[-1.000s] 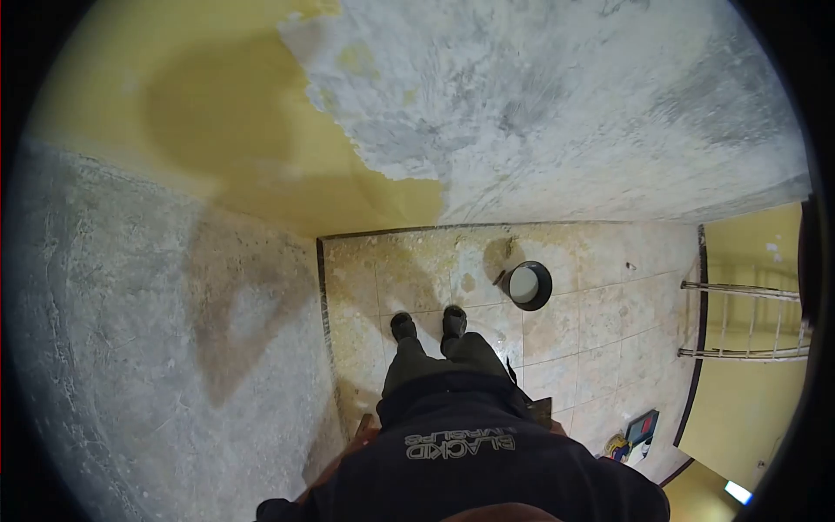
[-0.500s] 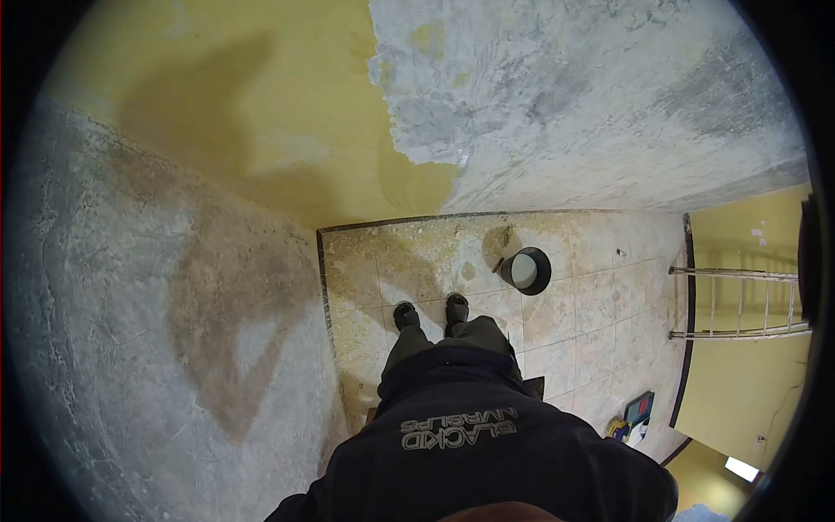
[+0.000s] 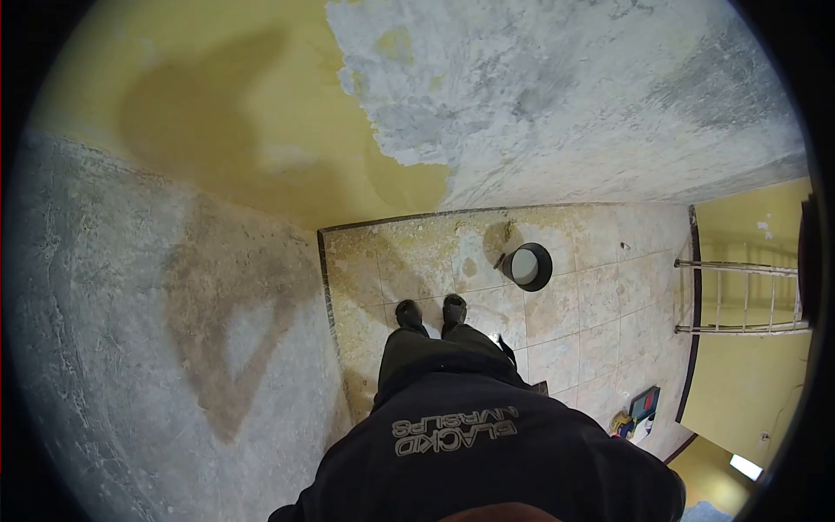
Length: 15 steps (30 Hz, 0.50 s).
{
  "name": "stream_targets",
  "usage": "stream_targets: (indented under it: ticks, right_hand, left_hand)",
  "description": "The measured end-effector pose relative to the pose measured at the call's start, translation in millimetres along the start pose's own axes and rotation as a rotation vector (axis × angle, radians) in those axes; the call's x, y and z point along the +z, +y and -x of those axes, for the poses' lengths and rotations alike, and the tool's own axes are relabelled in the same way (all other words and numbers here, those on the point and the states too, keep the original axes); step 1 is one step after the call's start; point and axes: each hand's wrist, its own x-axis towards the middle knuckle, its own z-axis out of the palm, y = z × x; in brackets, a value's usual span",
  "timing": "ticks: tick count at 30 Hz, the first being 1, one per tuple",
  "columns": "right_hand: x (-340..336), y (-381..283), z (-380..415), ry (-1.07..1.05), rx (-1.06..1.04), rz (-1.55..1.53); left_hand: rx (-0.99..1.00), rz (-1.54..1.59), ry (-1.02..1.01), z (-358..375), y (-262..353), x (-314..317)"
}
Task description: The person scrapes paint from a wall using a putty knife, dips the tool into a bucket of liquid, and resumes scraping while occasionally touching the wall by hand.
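Neither of my hands shows; my dark sweatshirt [image 3: 470, 426] with pale lettering fills the lower middle and hides what lies below it. Beside my right thigh a small dark pointed thing [image 3: 506, 348] with a bright glint sticks out, too small to name. On the tiled floor ahead and to the right of my shoes stands a dark bucket [image 3: 543, 268] with pale contents. A thin stick-like thing [image 3: 499, 261] lies against its left side. The wall ahead is partly yellow paint [image 3: 287, 113] and partly bare grey-white plaster [image 3: 539, 96].
Paint flakes [image 3: 391, 239] litter the floor by the wall. A ladder [image 3: 739, 331] leans at the right wall. A toolbox-like tray [image 3: 644, 403] with coloured items sits at lower right. A dark brown edge [image 3: 541, 388] pokes out beside my body. The left wall [image 3: 113, 348] is scuffed grey.
The view has shifted slightly. The small dark pointed thing with the glint now shows beside my right thigh. The bucket and ladder stay where they stood.
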Motion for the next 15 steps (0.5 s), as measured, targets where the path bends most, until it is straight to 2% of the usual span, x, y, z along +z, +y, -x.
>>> stream_targets:
  ticks: [4, 7, 8, 9, 10, 11, 12, 13, 15]
  right_hand:
    - [-47.6, -14.0, -10.1, -0.123, 0.077, 0.015]
    - [-106.5, -36.4, -37.2, -0.328, 0.227, 0.073]
    - [-131.4, -44.9, -52.9, -0.303, 0.303, 0.234]
    - [-154.9, -55.8, -76.0, -0.181, 0.341, 0.516]
    - [-157.2, -87.5, -88.1, 0.03, 0.387, 0.685]
    - [-153.5, -117.3, -103.8, 0.122, 0.231, 0.697]
    - [-162.5, -124.7, -135.4, 0.208, -0.005, 0.58]
    - [-151.0, -153.9, -151.4, 0.234, -0.204, 0.48]
    - [-130.1, -195.6, -220.8, 0.262, -0.51, 0.347]
  left_hand:
    - [-0.093, 0.032, -0.056, 0.6, 8.1, 9.1]
    - [-0.218, 0.022, -0.132, -10.9, 33.0, 7.8]
    - [-0.266, 0.007, -0.162, -18.6, 45.1, 5.3]
    - [-0.31, -0.013, -0.199, -31.8, 61.5, 2.1]
    - [-0.363, -0.047, -0.231, -45.2, 80.7, -3.7]
    - [-0.416, -0.128, -0.249, -60.2, 101.1, -10.7]
    - [-0.452, -0.239, -0.261, -80.9, 124.9, -16.8]
    - [-0.497, -0.53, -0.253, -103.8, 160.7, -22.3]
    - [-0.327, -0.569, -0.301, -166.1, 200.1, -44.3]
